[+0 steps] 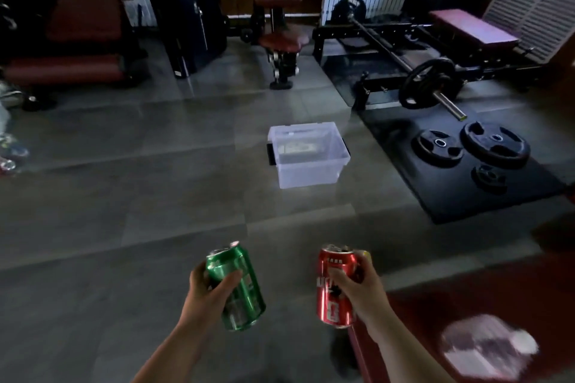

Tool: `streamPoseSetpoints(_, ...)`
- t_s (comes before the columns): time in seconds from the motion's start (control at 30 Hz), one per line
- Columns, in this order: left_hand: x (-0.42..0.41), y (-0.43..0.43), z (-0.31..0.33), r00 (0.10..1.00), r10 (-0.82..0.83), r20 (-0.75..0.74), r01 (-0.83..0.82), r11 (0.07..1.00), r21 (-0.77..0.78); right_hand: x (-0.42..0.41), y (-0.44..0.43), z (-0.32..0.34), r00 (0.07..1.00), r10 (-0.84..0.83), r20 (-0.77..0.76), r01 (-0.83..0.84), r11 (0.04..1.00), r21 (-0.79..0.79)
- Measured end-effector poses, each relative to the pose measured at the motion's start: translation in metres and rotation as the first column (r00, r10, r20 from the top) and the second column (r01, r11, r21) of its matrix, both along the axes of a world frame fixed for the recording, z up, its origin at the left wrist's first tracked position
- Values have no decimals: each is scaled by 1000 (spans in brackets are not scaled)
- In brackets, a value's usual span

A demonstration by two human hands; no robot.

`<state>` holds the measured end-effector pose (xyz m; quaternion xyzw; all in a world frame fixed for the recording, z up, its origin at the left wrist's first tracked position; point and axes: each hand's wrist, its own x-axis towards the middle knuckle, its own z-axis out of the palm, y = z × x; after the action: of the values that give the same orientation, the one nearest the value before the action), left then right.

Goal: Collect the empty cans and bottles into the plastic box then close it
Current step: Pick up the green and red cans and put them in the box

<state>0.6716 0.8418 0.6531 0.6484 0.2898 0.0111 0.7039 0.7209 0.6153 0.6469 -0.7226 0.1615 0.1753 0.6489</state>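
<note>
My left hand (pixel 207 289) grips a green can (pixel 241 298), held upright and slightly tilted. A red can (pixel 331 305) is in my right hand (pixel 357 289), and a sliver of a yellow can (pixel 366 255) shows behind it in the same hand. Both hands are low in the view, over the grey tiled floor. The clear plastic box (pixel 311 176) stands open on the floor well ahead of the hands, a black latch (pixel 271 154) on its left side. No lid is visible.
A black mat (pixel 404 146) to the right of the box carries three weight plates (pixel 494 144). A loaded barbell (pixel 426 84) and red-padded gym benches stand behind. Several small objects lie at the far left edge. A blurred pale thing (pixel 485 348) lies on a dark red surface at lower right.
</note>
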Motion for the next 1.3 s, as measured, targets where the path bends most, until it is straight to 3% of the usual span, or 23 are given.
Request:
streamPoseSetpoints(0.2, 192, 55, -27, 977, 0, -213, 16, 997, 74, 187, 45, -21, 996, -20, -85, 16, 998, -53)
streamPoseSetpoints(0.47, 538, 88, -125, 955, -204, -216, 243, 955, 170, 479, 86, -108, 984, -164, -71, 163, 986, -30)
streamPoseSetpoints(0.67, 723, 69, -213, 917, -320, -238, 362, 918, 163, 635, 82, -200, 980, -169, -103, 168, 986, -23)
streamPoseSetpoints(0.77, 793, 58, -270, 902, -355, -245, 395, 908, 137, 706, 73, -247, 985, -139, -104, 131, 988, -77)
streamPoseSetpoints(0.97, 907, 17, -427, 874, -380, -304, 420, 904, 77, 839, 59, -393, 990, -98, -98, 60, 939, -338)
streamPoseSetpoints(1.13, 951, 3, -563, 768, -311, -560, 434, 895, 97, 898, 71, -529, 928, 12, -372, -171, 901, -398)
streamPoseSetpoints(1.3, 960, -6, -645, 673, -200, -712, 375, 922, 95, 920, 79, -615, 824, 43, -565, -321, 858, -402)
